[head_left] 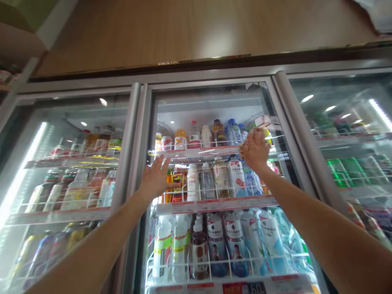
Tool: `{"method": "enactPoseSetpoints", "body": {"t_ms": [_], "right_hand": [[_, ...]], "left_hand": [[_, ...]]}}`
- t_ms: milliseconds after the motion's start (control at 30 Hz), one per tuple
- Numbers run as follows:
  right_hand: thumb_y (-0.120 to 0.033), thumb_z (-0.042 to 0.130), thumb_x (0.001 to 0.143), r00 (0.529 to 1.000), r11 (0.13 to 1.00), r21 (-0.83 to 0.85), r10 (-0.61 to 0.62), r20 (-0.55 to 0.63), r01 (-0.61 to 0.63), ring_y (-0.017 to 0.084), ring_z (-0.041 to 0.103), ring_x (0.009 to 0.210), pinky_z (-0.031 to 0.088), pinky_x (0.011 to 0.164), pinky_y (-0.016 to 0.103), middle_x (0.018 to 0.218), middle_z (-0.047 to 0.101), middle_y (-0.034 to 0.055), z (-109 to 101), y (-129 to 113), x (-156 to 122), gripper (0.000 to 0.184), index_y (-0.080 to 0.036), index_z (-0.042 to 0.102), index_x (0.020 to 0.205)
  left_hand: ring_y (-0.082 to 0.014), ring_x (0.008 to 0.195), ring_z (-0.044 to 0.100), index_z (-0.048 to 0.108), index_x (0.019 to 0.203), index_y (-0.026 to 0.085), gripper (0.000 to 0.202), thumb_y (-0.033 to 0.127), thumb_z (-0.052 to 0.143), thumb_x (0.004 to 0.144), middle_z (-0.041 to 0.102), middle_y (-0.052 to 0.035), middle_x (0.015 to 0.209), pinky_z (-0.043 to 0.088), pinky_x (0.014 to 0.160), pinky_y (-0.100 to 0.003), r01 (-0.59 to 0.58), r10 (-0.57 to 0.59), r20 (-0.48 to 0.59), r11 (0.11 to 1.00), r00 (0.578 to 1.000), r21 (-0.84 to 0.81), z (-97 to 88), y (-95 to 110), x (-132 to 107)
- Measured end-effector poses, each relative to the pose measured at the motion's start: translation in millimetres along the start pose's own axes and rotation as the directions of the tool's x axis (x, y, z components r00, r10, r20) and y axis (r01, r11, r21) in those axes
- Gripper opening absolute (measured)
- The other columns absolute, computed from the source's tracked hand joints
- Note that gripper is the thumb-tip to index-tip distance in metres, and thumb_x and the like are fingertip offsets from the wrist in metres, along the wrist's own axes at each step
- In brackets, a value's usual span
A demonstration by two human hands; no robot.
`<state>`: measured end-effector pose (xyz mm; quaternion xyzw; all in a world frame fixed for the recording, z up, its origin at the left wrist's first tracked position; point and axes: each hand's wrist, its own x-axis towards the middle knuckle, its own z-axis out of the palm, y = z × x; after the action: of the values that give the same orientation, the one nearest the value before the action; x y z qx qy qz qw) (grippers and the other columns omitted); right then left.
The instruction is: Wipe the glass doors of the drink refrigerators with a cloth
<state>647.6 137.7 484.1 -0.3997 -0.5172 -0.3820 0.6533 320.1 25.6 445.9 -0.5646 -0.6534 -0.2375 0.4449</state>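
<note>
I face a drinks cooler whose middle section (211,110) shows shelves full of bottles. My left hand (157,178) is open with fingers stretched, resting against the left edge of the middle section near the second shelf (214,204). My right hand (255,149) is raised to the top shelf (199,153) at its right end, fingers closed around a small pale carton or bottle (263,121) that is partly hidden. Water, tea and juice bottles (222,175) stand in white wire racks below.
A closed glass door (70,171) on the left covers more bottles. Another glass door (346,155) on the right shows green cans. A wooden panel (196,32) runs above the cooler. The lowest visible rack (220,261) holds large bottles.
</note>
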Motion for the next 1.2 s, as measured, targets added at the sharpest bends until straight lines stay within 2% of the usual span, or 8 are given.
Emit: {"method": "enactPoseSetpoints", "body": {"t_ms": [100, 233, 367, 467, 700, 900, 1133, 1200], "right_hand": [[-0.030, 0.037, 0.085, 0.954, 0.958, 0.066, -0.285, 0.095, 0.280, 0.025, 0.024, 0.136, 0.018, 0.109, 0.050, 0.144, 0.038, 0.0010, 16, -73, -18, 0.046, -0.025, 0.049, 0.130], [-0.030, 0.035, 0.087, 0.749, 0.772, 0.184, -0.635, 0.187, 0.608, 0.022, 0.020, 0.138, 0.012, 0.111, 0.051, 0.146, 0.035, -0.0005, 23, -124, -33, 0.047, -0.027, 0.044, 0.133], [-0.028, 0.034, 0.087, 0.949, 0.954, 0.126, -0.289, 0.127, 0.273, 0.028, 0.020, 0.138, 0.011, 0.108, 0.059, 0.148, 0.032, 0.0057, 24, -112, -6, 0.048, -0.021, 0.044, 0.133], [-0.029, 0.035, 0.086, 0.977, 0.973, 0.167, -0.181, 0.111, 0.162, 0.030, 0.017, 0.139, 0.011, 0.106, 0.062, 0.148, 0.031, 0.0068, 33, -136, -3, 0.049, -0.020, 0.044, 0.133], [-0.033, 0.036, 0.089, 0.674, 0.687, 0.346, -0.717, 0.179, 0.639, 0.022, 0.017, 0.140, 0.009, 0.112, 0.053, 0.147, 0.034, 0.0016, 39, -235, -70, 0.045, -0.026, 0.046, 0.131], [-0.029, 0.034, 0.089, 0.876, 0.902, 0.242, -0.415, 0.246, 0.359, 0.028, 0.014, 0.140, 0.011, 0.109, 0.059, 0.150, 0.026, 0.0038, 38, -236, -38, 0.048, -0.022, 0.039, 0.136], [-0.029, 0.042, 0.087, 0.525, 0.520, 0.453, -0.841, 0.126, 0.724, 0.021, 0.020, 0.139, 0.013, 0.113, 0.051, 0.146, 0.036, 0.0018, 41, -255, -105, 0.043, -0.024, 0.048, 0.128], [-0.029, 0.042, 0.086, 0.501, 0.507, 0.430, -0.854, 0.138, 0.747, 0.021, 0.021, 0.138, 0.013, 0.113, 0.050, 0.146, 0.035, 0.0007, 37, -235, -96, 0.044, -0.025, 0.047, 0.130]], "left_hand": [[-0.0298, 0.139, 0.017, 0.019, 0.144, 0.013, 0.092, 0.060, 0.054, 0.073, 0.013, -0.0151, 0.152, 0.024, 0.108, -0.053, 0.003, -0.003, 0.004, 1.000, 1.000, 0.010, -1.4, 1, 1], [-0.0292, 0.140, 0.016, 0.016, 0.144, 0.009, 0.093, 0.059, 0.053, 0.075, 0.018, -0.0173, 0.151, 0.018, 0.111, -0.053, 0.005, -0.003, -0.088, 1.000, 0.996, 0.019, -12.0, -11, 0], [-0.0296, 0.140, 0.014, 0.015, 0.143, 0.008, 0.096, 0.057, 0.057, 0.072, 0.016, -0.0173, 0.151, 0.018, 0.111, -0.052, 0.016, -0.007, -0.153, 0.998, 0.988, 0.057, -22.9, -37, -7], [-0.0293, 0.140, 0.014, 0.016, 0.143, 0.007, 0.096, 0.055, 0.059, 0.072, 0.016, -0.0180, 0.151, 0.018, 0.111, -0.051, 0.015, -0.002, -0.157, 0.996, 0.988, 0.085, -21.6, -52, -16], [-0.0296, 0.139, 0.016, 0.016, 0.143, 0.009, 0.093, 0.052, 0.058, 0.073, 0.018, -0.0192, 0.150, 0.016, 0.111, -0.051, -0.002, 0.023, -0.214, 0.995, 0.976, 0.097, -15.5, -67, -25], [-0.0284, 0.140, 0.014, 0.014, 0.144, 0.009, 0.095, 0.054, 0.059, 0.072, 0.015, -0.0175, 0.151, 0.017, 0.111, -0.051, -0.016, 0.031, -0.176, 0.996, 0.984, 0.090, -23.8, -75, -33], [-0.0265, 0.141, 0.013, 0.018, 0.143, 0.007, 0.093, 0.054, 0.057, 0.073, 0.015, -0.0166, 0.151, 0.016, 0.112, -0.049, -0.013, 0.028, -0.184, 0.997, 0.982, 0.079, -14.7, -72, -30], [-0.0271, 0.140, 0.013, 0.017, 0.143, 0.008, 0.094, 0.055, 0.057, 0.073, 0.016, -0.0168, 0.151, 0.015, 0.112, -0.049, -0.027, 0.040, -0.188, 0.997, 0.981, 0.072, -14.6, -68, -28]]}}
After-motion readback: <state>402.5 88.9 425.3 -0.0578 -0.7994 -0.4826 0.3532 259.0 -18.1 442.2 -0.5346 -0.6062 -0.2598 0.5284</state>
